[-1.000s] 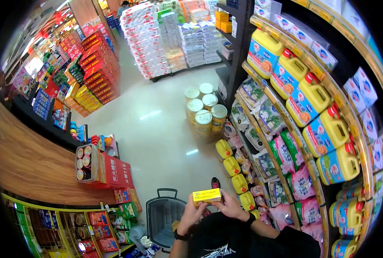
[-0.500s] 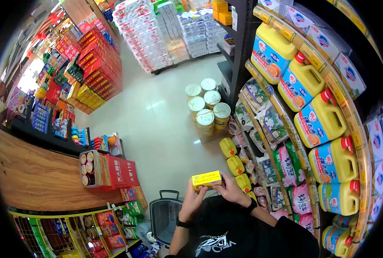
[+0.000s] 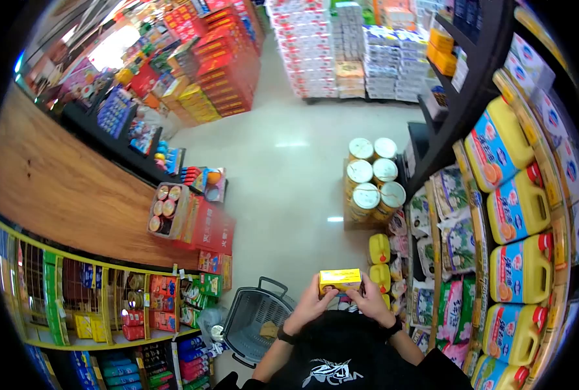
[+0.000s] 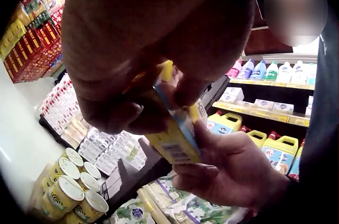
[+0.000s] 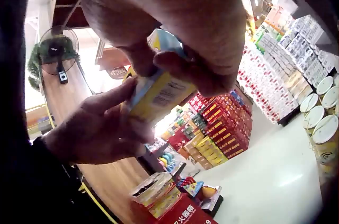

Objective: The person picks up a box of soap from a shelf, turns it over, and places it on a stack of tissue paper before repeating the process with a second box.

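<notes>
Both hands hold a small yellow box (image 3: 340,278) in front of the chest, one at each end. In the head view the left hand (image 3: 311,303) grips its left end and the right hand (image 3: 371,304) its right end, thumbs on the near side. A printed barcode panel shows on the box (image 4: 175,142) in the left wrist view. The right wrist view has the same box (image 5: 167,91) pinched between the right hand (image 5: 185,33) above and the left hand (image 5: 100,128) beside it. Fingers hide part of it.
A grey shopping basket (image 3: 242,314) with a brown item inside stands on the floor at the left. Yellow detergent jugs (image 3: 520,268) line the right shelves. Lidded tubs (image 3: 366,195) stand ahead on the right, wrapped paper stacks (image 3: 305,52) beyond. Red cartons (image 3: 227,71) are at far left.
The head view has turned left, so shelves, tubs and basket appear farther right. Both hands keep hold of the yellow box, which now sits farther right in view.
</notes>
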Tool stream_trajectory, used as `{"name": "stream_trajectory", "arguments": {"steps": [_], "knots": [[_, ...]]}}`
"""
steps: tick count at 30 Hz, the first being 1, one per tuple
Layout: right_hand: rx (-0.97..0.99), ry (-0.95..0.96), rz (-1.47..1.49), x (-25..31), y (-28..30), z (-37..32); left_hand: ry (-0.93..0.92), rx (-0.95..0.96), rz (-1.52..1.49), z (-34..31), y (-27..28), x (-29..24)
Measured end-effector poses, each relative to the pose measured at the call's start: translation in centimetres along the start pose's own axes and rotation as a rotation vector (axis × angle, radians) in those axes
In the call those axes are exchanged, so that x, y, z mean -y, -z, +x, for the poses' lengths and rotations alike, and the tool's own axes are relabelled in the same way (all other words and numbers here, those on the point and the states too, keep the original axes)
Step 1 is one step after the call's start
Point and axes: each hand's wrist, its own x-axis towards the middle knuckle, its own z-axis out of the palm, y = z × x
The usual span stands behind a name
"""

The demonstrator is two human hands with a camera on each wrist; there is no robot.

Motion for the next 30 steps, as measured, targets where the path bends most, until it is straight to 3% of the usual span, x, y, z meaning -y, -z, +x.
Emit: {"name": "stream_trajectory", "arguments": {"steps": [5,15,20,22,26,30], "knots": [[0.026,0.12,-0.194,-0.5,-3.2,1.8,0.06,-0.066,0.083,-1.6,3.6,-0.3],[0.178,0.014,-0.178,2.2,-9.1,2.2,-0.065,-0.204,-0.02,-5.3,7.9,1.0],[0.185,0.024,-0.201,2.9,-11.6,2.1,0.011,-0.182,-0.031,-6.5,10.0,2.2],[0.19,-0.008,-0.256,1.3,-11.8,2.0,0.02,-0.17,-0.061,-6.7,10.3,3.4],[0.139,0.117,-0.27,-1.9,-12.2,2.0,0.077,-0.14,-0.034,-7.3,10.7,3.8],[0.169,0.066,-0.232,-0.9,-12.8,3.2,0.043,-0.218,-0.078,-6.3,11.2,3.7]]}}
